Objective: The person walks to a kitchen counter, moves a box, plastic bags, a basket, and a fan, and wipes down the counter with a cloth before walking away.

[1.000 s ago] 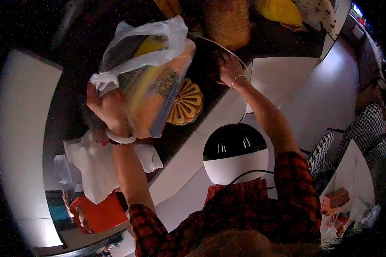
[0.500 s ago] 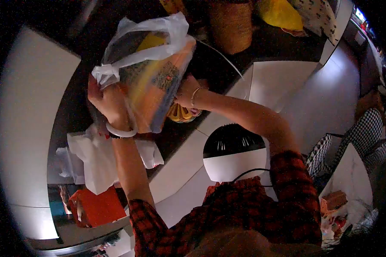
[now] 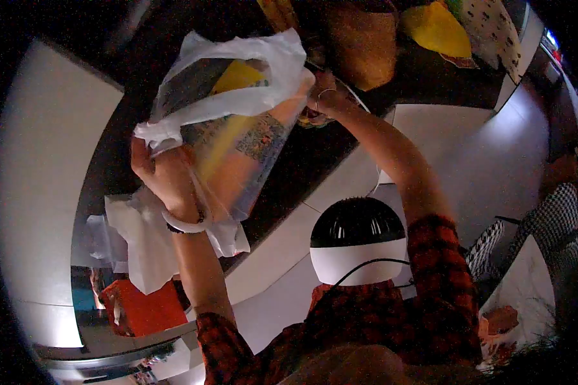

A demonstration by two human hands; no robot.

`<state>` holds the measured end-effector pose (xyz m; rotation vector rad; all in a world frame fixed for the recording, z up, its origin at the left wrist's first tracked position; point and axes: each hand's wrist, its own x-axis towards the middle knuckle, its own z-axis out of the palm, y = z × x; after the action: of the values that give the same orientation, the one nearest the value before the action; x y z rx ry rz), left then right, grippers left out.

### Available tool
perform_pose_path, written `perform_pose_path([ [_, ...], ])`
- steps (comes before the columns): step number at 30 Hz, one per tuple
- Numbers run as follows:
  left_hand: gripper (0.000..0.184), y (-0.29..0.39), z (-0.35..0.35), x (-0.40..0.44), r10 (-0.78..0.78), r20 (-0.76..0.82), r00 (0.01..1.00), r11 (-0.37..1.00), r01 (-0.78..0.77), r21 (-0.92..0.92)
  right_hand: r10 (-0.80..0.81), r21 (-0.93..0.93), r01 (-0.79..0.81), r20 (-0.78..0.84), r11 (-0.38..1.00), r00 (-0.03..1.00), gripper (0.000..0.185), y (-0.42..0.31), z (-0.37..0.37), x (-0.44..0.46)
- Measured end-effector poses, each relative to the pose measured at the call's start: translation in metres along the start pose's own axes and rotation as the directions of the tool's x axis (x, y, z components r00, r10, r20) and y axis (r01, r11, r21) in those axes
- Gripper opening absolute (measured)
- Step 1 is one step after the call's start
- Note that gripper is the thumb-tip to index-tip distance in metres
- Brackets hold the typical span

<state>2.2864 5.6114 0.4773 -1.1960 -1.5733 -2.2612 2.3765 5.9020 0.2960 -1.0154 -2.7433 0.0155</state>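
My left hand [image 3: 164, 179] is closed around the bunched handle of a clear plastic bag [image 3: 247, 102] with white edges. Inside the bag lies a flat orange and yellow package [image 3: 253, 138] with a printed dark square on it. My right hand [image 3: 327, 96] is at the bag's right edge, its fingers curled and partly hidden. Just under that hand shows a small round thing with a yellow and dark pattern [image 3: 315, 119]; its kind is not clear.
White crumpled bags [image 3: 144, 237] lie below my left wrist, with a red bag [image 3: 144, 308] further down. A brown woven container [image 3: 363, 48] and a yellow item [image 3: 437, 31] stand at the back of the dark counter [image 3: 302, 167]. Houndstooth chairs [image 3: 546, 221] are at right.
My right hand has moved up and away, and the round yellow-patterned thing has moved with it. The bag has swung slightly to the right, still held by my left hand.
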Motion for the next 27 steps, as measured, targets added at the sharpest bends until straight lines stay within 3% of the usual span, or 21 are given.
perform_pose_path([
  [2,0.017,-0.005,-0.007,-0.002,-0.018,0.048,0.999,0.999,0.020,-0.041,0.000,0.035,0.001,-0.035,0.999,0.999,0.044,0.003,0.003,0.023],
  [5,0.017,0.000,0.003,-0.011,-0.009,0.004,1.000,0.999,0.009,0.039,0.012,0.075,-0.006,-0.078,0.997,0.997,0.043,-0.004,0.001,0.049],
  [8,0.017,-0.003,0.008,-0.016,-0.148,0.001,0.989,0.969,0.145,-0.200,0.035,0.106,-0.023,-0.111,0.994,0.993,0.043,-0.008,-0.003,0.051],
  [10,0.014,-0.006,0.009,-0.021,0.029,0.090,0.995,0.999,-0.031,0.016,0.027,0.117,-0.010,-0.152,0.993,0.988,0.043,-0.005,-0.005,0.034],
  [12,0.012,-0.006,0.009,-0.026,0.013,0.089,0.996,0.999,-0.017,0.046,0.014,0.148,0.018,-0.210,0.989,0.978,0.043,-0.002,-0.013,0.003],
  [16,0.009,-0.014,0.009,-0.036,0.001,0.098,0.995,0.997,-0.009,0.083,-0.088,0.251,0.194,-0.379,0.948,0.921,0.043,-0.022,-0.011,-0.097],
  [20,0.010,-0.037,0.014,-0.048,-0.040,-0.002,0.999,0.999,0.040,-0.026,-0.288,0.374,0.501,-0.496,0.780,0.819,0.043,-0.030,0.092,-0.136],
  [21,0.012,-0.049,0.007,-0.049,-0.076,0.070,0.995,0.993,0.069,0.099,-0.288,0.374,0.498,-0.492,0.782,0.822,0.043,-0.014,0.086,-0.132],
  [23,0.013,-0.054,0.010,-0.055,-0.121,0.140,0.983,0.971,0.088,0.222,-0.178,0.166,0.230,-0.278,0.959,0.944,0.046,0.032,0.066,-0.116],
  [25,0.016,-0.052,0.029,-0.063,0.028,0.106,0.994,0.997,-0.035,0.062,-0.176,0.049,0.210,-0.378,0.977,0.909,0.045,0.063,0.064,-0.117],
  [26,0.016,-0.059,0.031,-0.065,0.030,0.104,0.994,0.998,-0.035,0.054,-0.183,-0.061,0.175,-0.470,0.983,0.864,0.044,0.073,0.063,-0.119],
  [27,0.016,-0.075,0.030,-0.070,0.001,0.115,0.993,0.999,-0.006,0.042,-0.191,-0.173,0.126,-0.443,0.977,0.876,0.044,0.069,0.045,-0.130],
])
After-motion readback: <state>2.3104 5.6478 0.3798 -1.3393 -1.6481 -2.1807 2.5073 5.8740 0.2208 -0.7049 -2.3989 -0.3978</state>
